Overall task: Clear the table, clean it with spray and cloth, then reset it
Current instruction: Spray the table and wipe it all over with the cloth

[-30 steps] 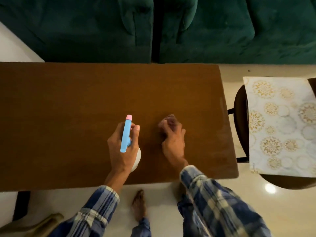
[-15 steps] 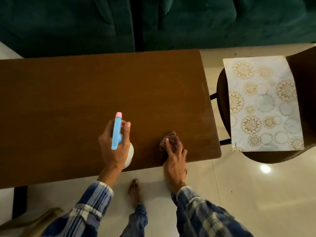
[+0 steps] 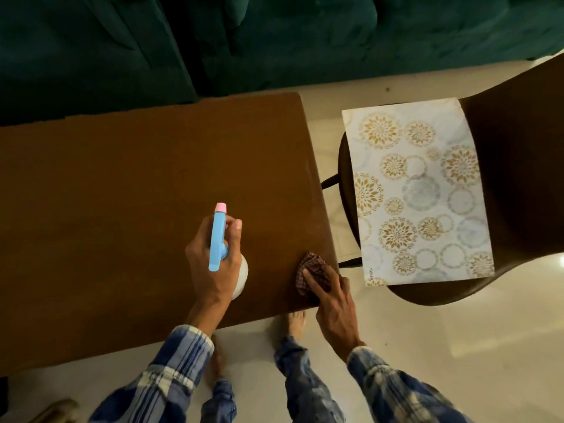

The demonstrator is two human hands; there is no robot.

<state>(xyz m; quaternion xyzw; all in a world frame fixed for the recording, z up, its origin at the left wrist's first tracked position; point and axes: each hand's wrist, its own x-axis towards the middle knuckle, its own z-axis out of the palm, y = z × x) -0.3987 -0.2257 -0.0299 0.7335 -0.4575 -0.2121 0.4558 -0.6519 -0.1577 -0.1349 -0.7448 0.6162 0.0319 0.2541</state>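
A brown wooden table (image 3: 122, 193) fills the left and middle of the head view, its top bare. My left hand (image 3: 210, 264) grips a spray bottle (image 3: 218, 236) with a blue trigger head, a pink nozzle and a white body, held upright above the table's near right part. My right hand (image 3: 332, 303) presses a small dark checked cloth (image 3: 311, 270) flat on the table's near right corner, fingers spread over it. A patterned placemat (image 3: 418, 190) with gold and grey circles lies on a dark chair (image 3: 518, 178) right of the table.
A dark green sofa (image 3: 274, 41) runs along the table's far side. The chair stands close to the table's right edge, with a narrow strip of pale tiled floor (image 3: 457, 346) between them. My bare feet (image 3: 294, 325) stand at the table's near edge.
My right hand has slid the cloth from the table's middle toward me and right, to the near right corner. The spray bottle stays in my left hand. My view has shifted right.
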